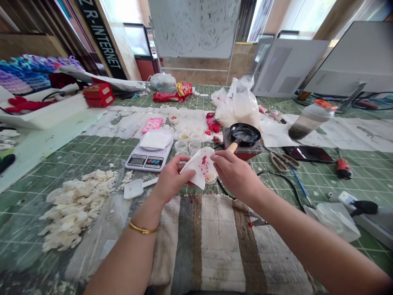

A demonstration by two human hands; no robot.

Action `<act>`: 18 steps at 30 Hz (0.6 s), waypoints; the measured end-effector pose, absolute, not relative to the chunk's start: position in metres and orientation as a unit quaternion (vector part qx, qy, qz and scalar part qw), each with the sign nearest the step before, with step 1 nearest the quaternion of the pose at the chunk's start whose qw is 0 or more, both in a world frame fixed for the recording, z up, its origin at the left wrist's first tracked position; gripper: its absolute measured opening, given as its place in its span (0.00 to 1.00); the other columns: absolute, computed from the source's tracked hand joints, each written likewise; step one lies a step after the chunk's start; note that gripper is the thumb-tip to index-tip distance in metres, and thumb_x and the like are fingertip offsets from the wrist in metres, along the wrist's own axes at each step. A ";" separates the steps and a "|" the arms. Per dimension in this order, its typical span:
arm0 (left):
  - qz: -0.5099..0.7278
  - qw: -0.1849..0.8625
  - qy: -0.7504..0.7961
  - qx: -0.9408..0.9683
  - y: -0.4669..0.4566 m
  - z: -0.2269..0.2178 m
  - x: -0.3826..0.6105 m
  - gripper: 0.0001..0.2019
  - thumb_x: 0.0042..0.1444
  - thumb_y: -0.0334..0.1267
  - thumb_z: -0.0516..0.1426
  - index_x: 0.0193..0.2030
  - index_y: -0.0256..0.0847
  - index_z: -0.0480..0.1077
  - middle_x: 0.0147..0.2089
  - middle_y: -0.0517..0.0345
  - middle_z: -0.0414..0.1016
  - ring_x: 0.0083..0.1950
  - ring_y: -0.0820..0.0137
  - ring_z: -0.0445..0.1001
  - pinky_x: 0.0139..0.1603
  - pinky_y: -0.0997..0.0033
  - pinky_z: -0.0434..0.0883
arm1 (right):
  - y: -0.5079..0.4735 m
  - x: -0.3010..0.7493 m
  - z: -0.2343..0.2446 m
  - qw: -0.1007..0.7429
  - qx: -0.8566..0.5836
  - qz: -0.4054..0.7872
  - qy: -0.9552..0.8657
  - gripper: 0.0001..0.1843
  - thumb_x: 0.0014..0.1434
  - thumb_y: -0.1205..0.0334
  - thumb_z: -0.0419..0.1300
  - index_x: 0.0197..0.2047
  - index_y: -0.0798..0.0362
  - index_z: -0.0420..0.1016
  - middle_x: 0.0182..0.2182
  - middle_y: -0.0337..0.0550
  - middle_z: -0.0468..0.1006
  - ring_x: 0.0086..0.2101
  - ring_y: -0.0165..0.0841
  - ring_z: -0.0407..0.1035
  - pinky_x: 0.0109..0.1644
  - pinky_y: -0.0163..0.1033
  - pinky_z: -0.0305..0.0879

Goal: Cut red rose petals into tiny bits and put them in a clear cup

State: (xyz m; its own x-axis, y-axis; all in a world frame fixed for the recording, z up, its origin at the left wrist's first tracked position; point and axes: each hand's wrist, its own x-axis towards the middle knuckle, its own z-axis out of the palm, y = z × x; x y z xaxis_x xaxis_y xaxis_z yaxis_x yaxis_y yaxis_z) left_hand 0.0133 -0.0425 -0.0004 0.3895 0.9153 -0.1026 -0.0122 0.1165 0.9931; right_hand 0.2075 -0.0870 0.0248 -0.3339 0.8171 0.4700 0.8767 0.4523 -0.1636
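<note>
— Over the striped cloth (208,246), what are the hands doing?

— Both pinch a white tissue (196,166) streaked with red, the left hand (173,178) at one side and the right hand (235,174) at the other. Neither is spread. A gold bangle (143,227) circles the left wrist.

— Where's the tissue, exactly?

— Held just above the surface (92,149), a green cutting mat, and partly covering a small cup (210,178) with something pale in it.

— What's on either side?

— On the left, a heap of white flakes (72,207) and a white scoop (135,188). On the right, scissors (284,161) and a phone (308,154).

— Further out?

— A digital scale (149,155) with a white pad (156,139) on it, then clear cups (181,146). Beside those, a black pan (245,134) with a wooden handle sits on a red hot plate (242,150). Beyond are a plastic bag (238,104) and a tilted bottle (311,119) with an orange cap.

— And at the far end?

— A whiteboard (194,26) covered in faint writing.
</note>
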 end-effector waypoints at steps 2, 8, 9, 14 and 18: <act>0.361 0.611 0.411 0.572 -0.044 0.000 0.014 0.19 0.47 0.38 0.62 0.45 0.41 0.62 0.33 0.61 0.77 0.31 0.67 0.76 0.28 0.69 0.75 | -0.093 0.212 0.020 0.261 -0.511 -0.075 -0.816 0.15 0.64 0.70 0.47 0.49 0.59 0.71 0.49 0.54 0.73 0.45 0.36 0.71 0.46 0.41 0.71; 0.361 0.557 0.404 0.629 -0.046 -0.004 0.014 0.16 0.49 0.38 0.60 0.44 0.40 0.64 0.36 0.59 0.78 0.33 0.69 0.75 0.31 0.73 0.72 | -0.103 0.222 0.010 0.295 -0.490 -0.110 -0.813 0.15 0.64 0.69 0.48 0.51 0.57 0.71 0.48 0.53 0.75 0.45 0.37 0.72 0.47 0.42 0.73; 0.368 0.544 0.405 0.636 -0.046 -0.005 0.014 0.16 0.49 0.38 0.60 0.44 0.40 0.64 0.36 0.59 0.78 0.33 0.69 0.75 0.32 0.73 0.72 | -0.104 0.223 0.009 0.303 -0.485 -0.117 -0.812 0.15 0.64 0.69 0.49 0.51 0.57 0.71 0.47 0.53 0.75 0.45 0.38 0.72 0.48 0.42 0.72; 0.395 0.501 0.412 0.651 -0.044 -0.010 0.012 0.15 0.50 0.38 0.60 0.44 0.40 0.66 0.35 0.59 0.78 0.32 0.70 0.74 0.32 0.73 0.70 | -0.107 0.227 0.004 0.327 -0.466 -0.144 -0.809 0.16 0.62 0.71 0.51 0.52 0.56 0.70 0.48 0.52 0.75 0.46 0.37 0.73 0.49 0.40 0.72; 0.412 0.476 0.417 0.656 -0.044 -0.010 0.013 0.13 0.50 0.38 0.60 0.43 0.40 0.67 0.36 0.59 0.77 0.32 0.72 0.73 0.32 0.75 0.69 | -0.109 0.227 0.002 0.328 -0.466 -0.151 -0.807 0.15 0.62 0.71 0.51 0.51 0.54 0.70 0.46 0.51 0.76 0.43 0.37 0.74 0.45 0.39 0.74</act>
